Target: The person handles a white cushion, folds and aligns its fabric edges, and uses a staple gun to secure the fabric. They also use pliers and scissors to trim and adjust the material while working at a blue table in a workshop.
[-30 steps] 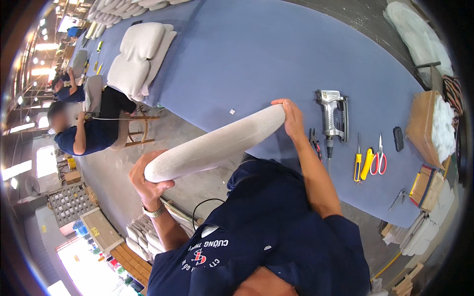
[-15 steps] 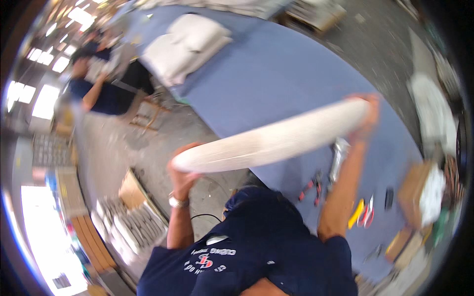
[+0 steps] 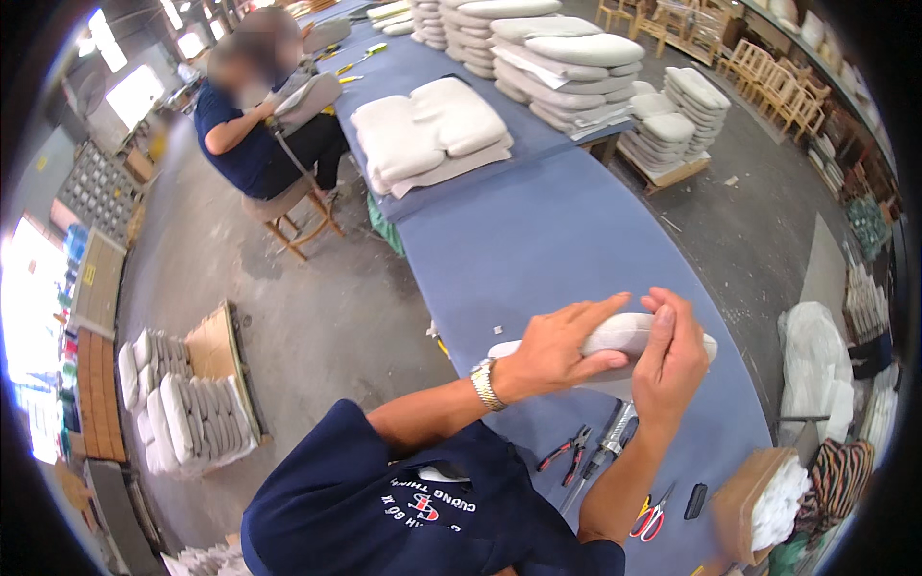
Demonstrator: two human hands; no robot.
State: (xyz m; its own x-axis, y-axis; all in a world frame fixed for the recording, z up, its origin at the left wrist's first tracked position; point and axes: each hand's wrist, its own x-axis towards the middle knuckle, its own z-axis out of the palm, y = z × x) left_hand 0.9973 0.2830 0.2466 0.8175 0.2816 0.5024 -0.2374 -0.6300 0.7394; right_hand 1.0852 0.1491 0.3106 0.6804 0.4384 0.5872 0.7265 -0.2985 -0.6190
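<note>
A light grey padded seat cushion (image 3: 619, 333) is between my hands above the near part of the blue-covered table, its edge turned up. My left hand (image 3: 562, 353), with a metal watch at the wrist, reaches across it, fingers stretched along the top and thumb on the near side. Around the cushion's right part my right hand (image 3: 669, 363) is closed, thumb up. Much of the cushion is hidden behind both hands. Just below them lie a silver tool with a long thin shaft (image 3: 612, 440) and red-handled pliers (image 3: 567, 453).
Red-handled scissors (image 3: 653, 521), a black block (image 3: 696, 501) and a cardboard box with white stuffing (image 3: 728, 514) are near right. Cushions (image 3: 432, 130) lie farther up the table, stacks (image 3: 567, 72) behind. A seated person (image 3: 235, 134) handles a cushion at left. Palletised cushions (image 3: 187, 418) stand lower left.
The cushion, earlier stretched out between both hands at its ends, is now lower and farther right. My hands have come close together over it. The view has shifted.
</note>
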